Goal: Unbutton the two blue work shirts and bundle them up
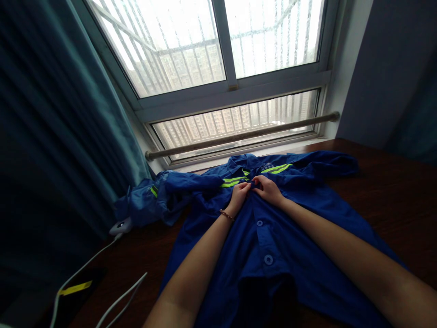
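A blue work jacket (221,246) with yellow-green reflective stripes lies spread out, its collar toward the window. Two buttons show on its front placket below my hands. My left hand (240,193), with a beaded bracelet at the wrist, pinches the placket edge near the chest stripe. Beside it, my right hand (267,189) pinches the same front edge, thumb and index finger together. The fingertips of both hands nearly meet, and whatever small part lies between them is hidden.
The jacket lies on a dark wooden table (392,196). At the left sit another folded blue garment (143,205), a white device (121,226) with a cable, and a yellow strip (75,288). A curtain (68,100) hangs left of the barred window, with a rail (246,135) across it.
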